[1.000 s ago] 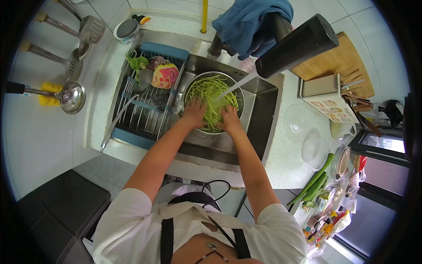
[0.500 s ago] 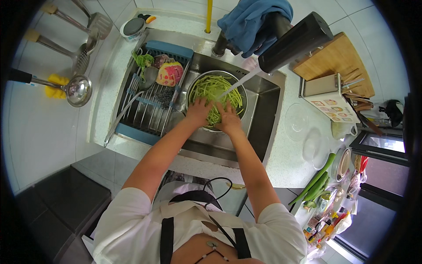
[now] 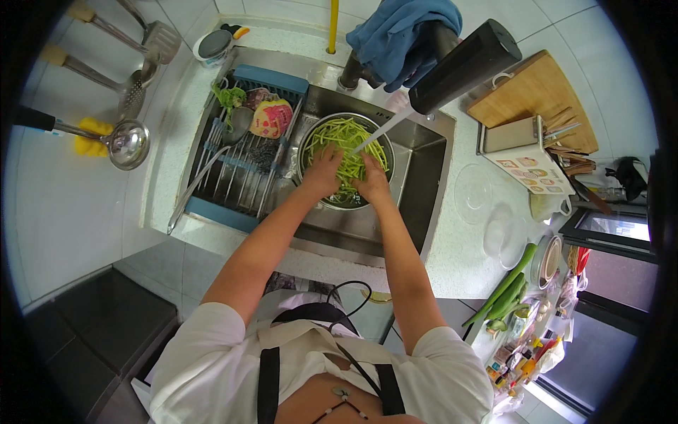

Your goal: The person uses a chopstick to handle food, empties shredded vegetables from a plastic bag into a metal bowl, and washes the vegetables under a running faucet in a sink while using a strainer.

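Note:
Thin green stalks (image 3: 341,133), cut in lengths, fill a round metal bowl (image 3: 390,160) standing in the steel sink. My left hand (image 3: 323,173) reaches into the near left of the stalks, its fingers curled among them. At the near right, my right hand (image 3: 372,182) is likewise bent around stalks; the fingertips of both are partly buried. Between the hands a pale gap shows at the near side of the bowl. A stream of water (image 3: 385,129) falls from the black faucet (image 3: 462,67) into the bowl, just beyond my fingers.
Left of the bowl, a drying rack (image 3: 222,214) carries a ladle (image 3: 205,178), leafy greens and a red-and-yellow package (image 3: 271,118). A blue cloth (image 3: 402,39) hangs over the faucet. Clear lids (image 3: 473,194), a knife block (image 3: 512,136) and cutting board (image 3: 540,92) stand right.
My hands have gone from lying spread on the stalks to curling in among them, with the right hand slightly farther right. The stalks have shifted, baring the near part of the bowl.

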A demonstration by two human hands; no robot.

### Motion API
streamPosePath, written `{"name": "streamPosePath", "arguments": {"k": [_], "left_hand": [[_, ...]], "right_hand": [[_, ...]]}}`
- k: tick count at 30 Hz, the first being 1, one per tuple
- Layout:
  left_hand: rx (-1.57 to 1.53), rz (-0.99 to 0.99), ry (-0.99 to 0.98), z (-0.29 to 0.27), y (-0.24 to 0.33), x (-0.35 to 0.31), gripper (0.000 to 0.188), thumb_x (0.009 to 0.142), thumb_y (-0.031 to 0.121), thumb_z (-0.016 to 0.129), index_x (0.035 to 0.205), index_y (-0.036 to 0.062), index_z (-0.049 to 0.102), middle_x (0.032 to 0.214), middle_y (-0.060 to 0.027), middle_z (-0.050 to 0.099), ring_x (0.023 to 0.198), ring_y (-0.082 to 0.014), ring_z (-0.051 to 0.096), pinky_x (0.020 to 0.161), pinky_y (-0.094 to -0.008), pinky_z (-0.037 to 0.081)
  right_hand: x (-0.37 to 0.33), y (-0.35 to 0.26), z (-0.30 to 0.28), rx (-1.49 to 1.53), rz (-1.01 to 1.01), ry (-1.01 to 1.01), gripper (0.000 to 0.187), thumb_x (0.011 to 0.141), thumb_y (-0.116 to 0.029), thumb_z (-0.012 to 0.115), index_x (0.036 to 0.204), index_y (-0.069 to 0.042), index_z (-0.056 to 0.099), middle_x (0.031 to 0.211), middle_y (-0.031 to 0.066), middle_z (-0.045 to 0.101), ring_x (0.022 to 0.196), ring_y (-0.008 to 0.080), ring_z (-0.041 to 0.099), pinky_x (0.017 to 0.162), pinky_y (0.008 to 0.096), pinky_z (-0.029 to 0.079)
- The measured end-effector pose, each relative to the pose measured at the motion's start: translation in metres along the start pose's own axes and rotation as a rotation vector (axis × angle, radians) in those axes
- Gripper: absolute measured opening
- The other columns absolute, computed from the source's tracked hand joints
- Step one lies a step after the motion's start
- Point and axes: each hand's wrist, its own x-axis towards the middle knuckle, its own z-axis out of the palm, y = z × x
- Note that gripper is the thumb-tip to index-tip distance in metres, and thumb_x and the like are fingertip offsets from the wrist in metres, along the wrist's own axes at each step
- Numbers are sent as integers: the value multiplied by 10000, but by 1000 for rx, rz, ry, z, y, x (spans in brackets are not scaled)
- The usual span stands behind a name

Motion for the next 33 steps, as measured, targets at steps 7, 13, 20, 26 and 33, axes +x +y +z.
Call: {"name": "streamPosePath", "arguments": {"k": [7, 13, 20, 26, 33], "left_hand": [[159, 128, 167, -17, -1, -2, 403, 760, 61, 542, 1156, 65, 470, 1174, -154, 465, 1079, -344, 437, 854, -415, 422], [22, 43, 179, -33, 6, -9, 222, 818, 143, 481, 998, 51, 574, 959, -135, 572, 859, -320, 544, 699, -416, 458], [-161, -71, 281, -28, -12, -32, 229, 818, 195, 488, 974, 50, 572, 946, -163, 564, 861, -339, 548, 723, -435, 449], [-207, -137, 301, -15, -36, -30, 343, 806, 139, 538, 1124, 23, 486, 1085, -215, 494, 925, -355, 520, 774, -420, 428], [189, 7, 136, -2, -26, -18, 667, 732, 233, 644, 1292, 89, 311, 1328, -196, 270, 1231, -346, 258, 979, -414, 292]], "right_hand": [[5, -18, -58, 133, 135, 70, 234, 761, -175, 599, 989, -127, 590, 901, 139, 600, 810, 299, 581, 690, 371, 458], [5, -9, -71, 165, 165, 196, 147, 827, -196, 525, 876, -79, 600, 655, 112, 581, 604, 223, 570, 572, 324, 442], [-6, 0, -57, 110, 125, 214, 134, 829, -166, 517, 893, -72, 587, 686, 122, 591, 630, 264, 584, 589, 335, 449], [-12, 9, -43, 64, 121, 69, 183, 776, -79, 544, 958, -62, 559, 1084, 172, 529, 910, 357, 536, 753, 398, 445], [2, -2, -15, -120, -138, 94, 513, 749, -151, 604, 1231, -142, 431, 1320, 189, 306, 1201, 364, 308, 951, 418, 326]]}}
